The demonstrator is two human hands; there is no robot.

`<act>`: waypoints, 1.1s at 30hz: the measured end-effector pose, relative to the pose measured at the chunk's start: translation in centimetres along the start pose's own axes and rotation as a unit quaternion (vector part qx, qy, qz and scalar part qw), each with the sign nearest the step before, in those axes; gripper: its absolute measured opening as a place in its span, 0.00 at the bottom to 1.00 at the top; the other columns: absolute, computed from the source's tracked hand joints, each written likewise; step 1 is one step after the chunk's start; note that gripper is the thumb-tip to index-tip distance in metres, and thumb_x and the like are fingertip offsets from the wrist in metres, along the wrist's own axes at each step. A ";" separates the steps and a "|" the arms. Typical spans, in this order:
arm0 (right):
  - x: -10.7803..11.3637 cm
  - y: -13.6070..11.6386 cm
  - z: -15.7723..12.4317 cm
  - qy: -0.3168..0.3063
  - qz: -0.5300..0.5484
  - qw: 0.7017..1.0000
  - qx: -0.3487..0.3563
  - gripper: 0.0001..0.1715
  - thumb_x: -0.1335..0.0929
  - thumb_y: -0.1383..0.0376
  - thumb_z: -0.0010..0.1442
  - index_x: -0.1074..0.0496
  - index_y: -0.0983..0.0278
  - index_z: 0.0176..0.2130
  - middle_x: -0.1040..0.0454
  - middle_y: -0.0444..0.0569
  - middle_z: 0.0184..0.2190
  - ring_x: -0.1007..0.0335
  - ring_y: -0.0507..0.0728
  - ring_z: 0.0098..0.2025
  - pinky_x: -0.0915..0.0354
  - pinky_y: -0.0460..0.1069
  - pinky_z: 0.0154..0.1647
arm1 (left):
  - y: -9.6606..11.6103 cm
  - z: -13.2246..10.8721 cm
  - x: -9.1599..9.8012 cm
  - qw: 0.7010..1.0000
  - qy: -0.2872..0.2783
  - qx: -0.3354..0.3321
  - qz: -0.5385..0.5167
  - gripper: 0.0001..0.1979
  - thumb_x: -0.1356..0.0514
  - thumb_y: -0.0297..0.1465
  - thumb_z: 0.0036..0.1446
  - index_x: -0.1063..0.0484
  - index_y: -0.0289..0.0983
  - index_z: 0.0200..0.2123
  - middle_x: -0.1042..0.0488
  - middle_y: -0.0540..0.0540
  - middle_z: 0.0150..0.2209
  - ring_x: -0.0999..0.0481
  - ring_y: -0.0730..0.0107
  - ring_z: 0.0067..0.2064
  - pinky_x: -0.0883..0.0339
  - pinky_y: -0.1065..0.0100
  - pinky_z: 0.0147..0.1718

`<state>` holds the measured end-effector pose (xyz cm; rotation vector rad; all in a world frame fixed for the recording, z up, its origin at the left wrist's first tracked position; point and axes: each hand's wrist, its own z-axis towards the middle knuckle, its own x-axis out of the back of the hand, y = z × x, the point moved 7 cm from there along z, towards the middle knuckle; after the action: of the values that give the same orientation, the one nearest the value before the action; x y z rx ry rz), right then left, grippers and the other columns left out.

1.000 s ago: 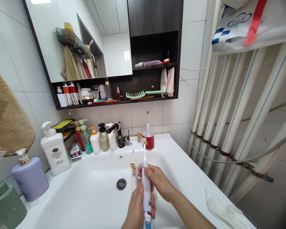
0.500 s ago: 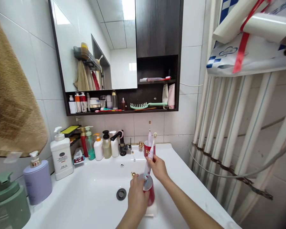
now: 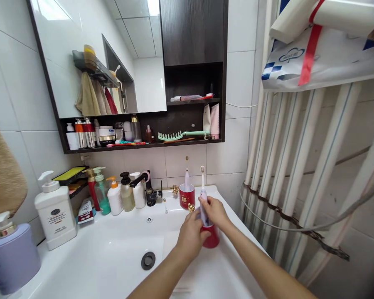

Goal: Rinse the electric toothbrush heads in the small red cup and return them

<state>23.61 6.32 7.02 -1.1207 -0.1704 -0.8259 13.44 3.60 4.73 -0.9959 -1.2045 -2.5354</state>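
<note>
My right hand (image 3: 216, 211) pinches a pale electric toothbrush (image 3: 203, 196), upright with its bristle head on top and its lower end in a red cup (image 3: 211, 241). On that cup's left side, my left hand (image 3: 189, 233) grips its wall; a gold ornament (image 3: 191, 207) pokes up above the fingers. Just behind stands a second red cup (image 3: 187, 202) with gold lettering and a gold ornament (image 3: 175, 189). Inside it is another electric toothbrush handle (image 3: 187, 181), with no brush head visible on its tip.
Below lies the white sink (image 3: 118, 265) with its drain (image 3: 148, 261). A black tap (image 3: 149, 193) and several pump bottles (image 3: 127, 193) line the back edge. The dark mirror cabinet (image 3: 193, 50) hangs above; white pipes (image 3: 308, 162) run along the right.
The cup and toothbrush have moved to the right and away from me, toward the second cup. The toothbrush has gone from tilted to nearly upright. The view has shifted right.
</note>
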 end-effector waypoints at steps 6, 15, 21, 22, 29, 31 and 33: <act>2.3 3.2 5.5 0.022 -0.053 0.998 -0.028 0.17 0.44 0.56 0.45 0.37 0.65 0.19 0.37 0.46 0.14 0.44 0.50 0.18 0.52 0.44 0.18 | -0.2 7.0 -2.6 0.999 -0.005 -0.027 0.019 0.06 0.46 0.26 0.38 0.33 0.33 0.24 0.43 0.41 0.46 0.45 0.61 0.46 0.51 0.63 0.44; 0.1 6.9 11.1 0.008 -0.095 0.994 -0.056 0.16 0.44 0.61 0.47 0.35 0.68 0.24 0.34 0.51 0.19 0.42 0.51 0.21 0.51 0.44 0.21 | -3.3 12.4 -5.3 0.996 -0.026 -0.021 0.078 0.10 0.48 0.26 0.41 0.36 0.31 0.31 0.47 0.39 0.48 0.50 0.61 0.50 0.53 0.64 0.46; -1.1 8.3 12.8 -0.037 -0.092 0.993 -0.064 0.19 0.46 0.59 0.48 0.35 0.68 0.22 0.35 0.48 0.17 0.42 0.50 0.19 0.50 0.44 0.20 | -4.7 14.2 -5.6 0.991 -0.062 -0.036 0.113 0.10 0.49 0.28 0.43 0.37 0.32 0.32 0.50 0.42 0.50 0.49 0.64 0.50 0.50 0.62 0.44; -1.3 8.3 13.0 -0.045 -0.089 0.993 -0.064 0.19 0.46 0.59 0.48 0.36 0.67 0.21 0.35 0.48 0.16 0.42 0.50 0.19 0.50 0.44 0.19 | -4.7 14.3 -5.5 0.990 -0.067 -0.041 0.120 0.09 0.49 0.27 0.44 0.37 0.32 0.32 0.49 0.42 0.50 0.49 0.64 0.49 0.50 0.62 0.44; -1.2 7.9 12.7 -0.058 -0.077 0.994 -0.051 0.22 0.45 0.54 0.47 0.35 0.66 0.18 0.35 0.46 0.14 0.41 0.50 0.18 0.48 0.44 0.18 | -4.5 12.0 -1.4 0.983 -0.015 -0.045 0.176 0.17 0.54 0.24 0.45 0.44 0.39 0.41 0.51 0.49 0.51 0.52 0.73 0.51 0.53 0.68 0.46; -0.5 7.5 12.2 -0.031 -0.080 0.995 -0.047 0.22 0.45 0.54 0.46 0.34 0.67 0.21 0.33 0.48 0.17 0.39 0.52 0.21 0.47 0.45 0.21 | -5.5 11.2 0.4 0.981 0.018 -0.009 0.192 0.19 0.52 0.25 0.44 0.46 0.36 0.43 0.51 0.45 0.50 0.54 0.68 0.51 0.57 0.63 0.48; 0.3 6.6 11.7 0.016 -0.085 0.996 -0.037 0.21 0.45 0.56 0.47 0.33 0.67 0.27 0.32 0.51 0.24 0.38 0.54 0.27 0.45 0.47 0.27 | -6.8 10.9 1.7 0.979 0.031 0.032 0.201 0.18 0.50 0.26 0.41 0.42 0.32 0.40 0.46 0.40 0.47 0.52 0.62 0.50 0.57 0.60 0.47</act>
<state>31.39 17.23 7.67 -1.1730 -0.2116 -1.0080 14.81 16.36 6.41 -1.0161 -0.9477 -2.1831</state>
